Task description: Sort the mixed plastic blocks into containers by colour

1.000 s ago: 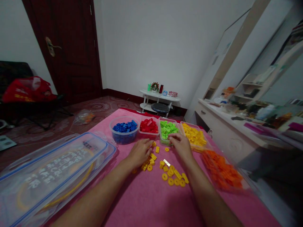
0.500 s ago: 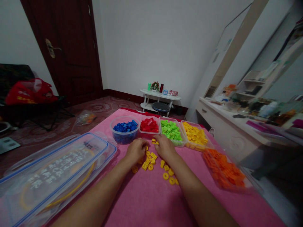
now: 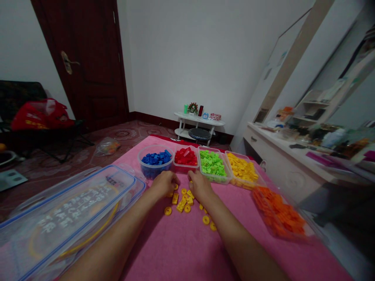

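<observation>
Several loose yellow bricks and rings (image 3: 184,201) lie on a pink cloth (image 3: 187,242). My left hand (image 3: 163,183) rests curled at the left edge of that pile, fingers bent down onto the pieces. My right hand (image 3: 200,186) sits just right of it, fingers curled over the pile's far side; whatever lies under either palm is hidden. Behind the hands stand a round tub of blue bricks (image 3: 155,160), then trays of red bricks (image 3: 185,157), green bricks (image 3: 213,163) and yellow bricks (image 3: 241,168).
A pile of orange bricks (image 3: 278,212) in a clear tray lies at the right. A large clear lidded box with a blue rim (image 3: 67,210) fills the left. A dresser (image 3: 293,156) stands to the right; a small white table (image 3: 199,121) and a dark door (image 3: 84,62) are behind.
My right hand has moved left from the green tray's front to the pile's far side. My left hand has drawn slightly left and nearer. The two hands are now close together.
</observation>
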The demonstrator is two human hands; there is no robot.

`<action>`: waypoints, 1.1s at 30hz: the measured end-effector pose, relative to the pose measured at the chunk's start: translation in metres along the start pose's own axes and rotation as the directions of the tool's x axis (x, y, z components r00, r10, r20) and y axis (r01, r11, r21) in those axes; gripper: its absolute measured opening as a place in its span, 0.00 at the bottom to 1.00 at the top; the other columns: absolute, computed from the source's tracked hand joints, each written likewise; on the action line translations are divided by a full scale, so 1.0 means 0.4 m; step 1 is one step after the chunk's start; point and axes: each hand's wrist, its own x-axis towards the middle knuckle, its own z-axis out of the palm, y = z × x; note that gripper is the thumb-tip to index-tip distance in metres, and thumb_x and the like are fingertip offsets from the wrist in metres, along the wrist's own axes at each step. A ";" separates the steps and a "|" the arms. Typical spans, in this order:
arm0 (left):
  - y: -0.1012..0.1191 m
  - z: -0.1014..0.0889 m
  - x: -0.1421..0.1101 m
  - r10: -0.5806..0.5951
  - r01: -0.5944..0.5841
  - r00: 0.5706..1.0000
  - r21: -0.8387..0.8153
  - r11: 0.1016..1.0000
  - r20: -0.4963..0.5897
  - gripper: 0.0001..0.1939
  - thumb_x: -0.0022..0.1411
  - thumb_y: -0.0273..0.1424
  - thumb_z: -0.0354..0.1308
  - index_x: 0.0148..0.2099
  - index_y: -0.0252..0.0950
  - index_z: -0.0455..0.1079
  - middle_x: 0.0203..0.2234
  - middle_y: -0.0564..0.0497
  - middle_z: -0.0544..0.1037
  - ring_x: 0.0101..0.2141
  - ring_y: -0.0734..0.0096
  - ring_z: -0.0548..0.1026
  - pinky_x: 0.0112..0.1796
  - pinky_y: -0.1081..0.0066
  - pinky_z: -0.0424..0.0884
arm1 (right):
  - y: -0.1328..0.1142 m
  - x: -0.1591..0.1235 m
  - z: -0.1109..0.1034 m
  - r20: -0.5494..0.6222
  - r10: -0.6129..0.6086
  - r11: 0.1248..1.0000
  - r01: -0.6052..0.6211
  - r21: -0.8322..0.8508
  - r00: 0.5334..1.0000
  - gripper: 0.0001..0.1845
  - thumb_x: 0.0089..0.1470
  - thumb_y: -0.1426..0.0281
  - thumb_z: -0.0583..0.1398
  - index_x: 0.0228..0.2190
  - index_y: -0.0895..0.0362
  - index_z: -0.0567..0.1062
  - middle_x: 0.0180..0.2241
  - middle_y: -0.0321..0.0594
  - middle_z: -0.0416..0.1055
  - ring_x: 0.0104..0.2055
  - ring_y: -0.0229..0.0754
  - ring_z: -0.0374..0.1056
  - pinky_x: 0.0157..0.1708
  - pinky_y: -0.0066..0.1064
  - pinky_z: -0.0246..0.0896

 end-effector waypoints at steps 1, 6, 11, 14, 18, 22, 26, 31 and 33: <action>-0.002 0.002 0.005 0.015 -0.017 0.999 -0.070 0.997 -0.030 0.12 0.48 0.19 0.56 0.33 0.35 0.78 0.27 0.49 0.80 0.30 0.69 0.76 0.29 0.76 0.65 | 0.002 -0.007 0.000 -0.043 0.001 0.995 0.004 0.102 0.999 0.10 0.50 0.77 0.55 0.36 0.56 0.69 0.36 0.43 0.70 0.38 0.42 0.68 0.35 0.29 0.59; 0.016 0.008 0.019 -0.011 -0.064 0.994 -0.641 0.765 -0.113 0.11 0.48 0.25 0.61 0.37 0.31 0.74 0.27 0.49 0.78 0.26 0.73 0.74 0.29 0.75 0.68 | -0.012 -0.042 0.000 -0.113 0.107 0.663 0.014 0.749 0.988 0.09 0.50 0.70 0.57 0.36 0.55 0.68 0.26 0.32 0.65 0.24 0.35 0.64 0.24 0.25 0.58; 0.055 0.004 0.005 -0.030 -0.044 0.997 -0.833 0.551 -0.072 0.13 0.44 0.28 0.65 0.35 0.29 0.72 0.24 0.52 0.76 0.23 0.76 0.72 0.27 0.75 0.68 | -0.044 -0.074 -0.015 0.067 0.156 0.176 -0.094 0.980 0.986 0.16 0.46 0.64 0.61 0.38 0.55 0.66 0.30 0.32 0.67 0.25 0.34 0.68 0.23 0.25 0.65; 0.067 0.003 0.000 -0.013 -0.088 0.992 -0.781 0.619 -0.122 0.10 0.44 0.28 0.65 0.31 0.29 0.73 0.23 0.51 0.77 0.24 0.75 0.72 0.28 0.75 0.68 | -0.048 -0.084 -0.024 0.106 0.187 0.067 -0.120 0.991 0.977 0.19 0.44 0.62 0.63 0.37 0.55 0.67 0.28 0.32 0.68 0.25 0.33 0.69 0.24 0.24 0.66; 0.077 0.007 -0.002 0.017 -0.133 0.985 -0.696 0.706 -0.170 0.07 0.47 0.27 0.63 0.32 0.29 0.74 0.26 0.49 0.78 0.26 0.74 0.73 0.31 0.74 0.69 | -0.040 -0.088 -0.026 0.132 0.231 -0.018 -0.132 0.991 0.964 0.21 0.41 0.59 0.65 0.37 0.55 0.68 0.27 0.32 0.70 0.24 0.33 0.70 0.24 0.24 0.68; 0.080 0.020 -0.002 0.064 -0.185 0.976 -0.642 0.744 -0.206 0.08 0.49 0.25 0.60 0.34 0.29 0.75 0.28 0.48 0.79 0.28 0.72 0.74 0.32 0.74 0.69 | -0.035 -0.089 -0.024 0.147 0.240 -0.020 -0.147 0.989 0.960 0.22 0.41 0.60 0.66 0.36 0.56 0.69 0.26 0.32 0.71 0.24 0.33 0.70 0.24 0.24 0.68; 0.078 0.032 -0.001 0.110 -0.237 0.963 -0.587 0.774 -0.244 0.08 0.51 0.26 0.59 0.36 0.30 0.75 0.30 0.48 0.79 0.30 0.72 0.74 0.33 0.74 0.69 | -0.026 -0.089 -0.034 0.141 0.256 -0.010 -0.144 0.990 0.956 0.22 0.40 0.60 0.66 0.36 0.56 0.69 0.25 0.32 0.71 0.24 0.35 0.71 0.24 0.25 0.68; 0.065 0.029 0.003 0.084 -0.214 0.955 -0.467 0.858 -0.283 0.09 0.52 0.26 0.57 0.37 0.32 0.75 0.29 0.50 0.79 0.28 0.73 0.73 0.30 0.75 0.67 | 0.043 -0.070 -0.076 0.034 0.407 0.003 -0.039 0.999 0.913 0.23 0.38 0.59 0.67 0.36 0.56 0.68 0.21 0.32 0.71 0.23 0.37 0.71 0.24 0.26 0.67; 0.056 0.022 0.004 0.072 -0.184 0.957 -0.395 0.900 -0.282 0.09 0.53 0.27 0.56 0.36 0.32 0.76 0.29 0.50 0.79 0.29 0.72 0.74 0.30 0.75 0.66 | 0.100 -0.052 -0.098 -0.037 0.491 0.059 0.009 0.998 0.871 0.23 0.38 0.60 0.67 0.36 0.56 0.68 0.21 0.32 0.71 0.23 0.36 0.70 0.25 0.26 0.67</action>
